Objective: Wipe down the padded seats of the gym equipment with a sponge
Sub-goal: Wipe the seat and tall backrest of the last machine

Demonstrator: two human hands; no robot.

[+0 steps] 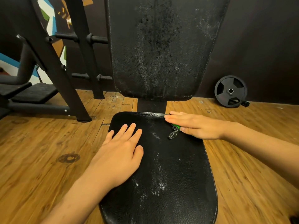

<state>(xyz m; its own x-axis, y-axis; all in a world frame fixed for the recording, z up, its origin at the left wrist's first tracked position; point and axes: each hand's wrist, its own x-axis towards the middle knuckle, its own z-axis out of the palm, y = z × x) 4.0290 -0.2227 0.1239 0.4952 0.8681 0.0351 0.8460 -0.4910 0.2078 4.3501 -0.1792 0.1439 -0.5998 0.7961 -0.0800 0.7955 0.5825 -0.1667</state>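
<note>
A black padded seat (169,167) fills the lower middle, with whitish streaks on its surface. Behind it rises the black padded backrest (160,50), speckled with wet marks. My left hand (121,152) lies flat on the seat's left part, fingers straight and spread. My right hand (194,125) presses flat on a green sponge (175,126) at the seat's far right corner. Only a small green edge of the sponge shows under the palm, with a dark shiny scrap beside it.
Wooden floor (48,151) surrounds the bench. A black machine frame (53,67) with bars stands at the left. A black weight plate (230,91) leans against the dark wall at the right.
</note>
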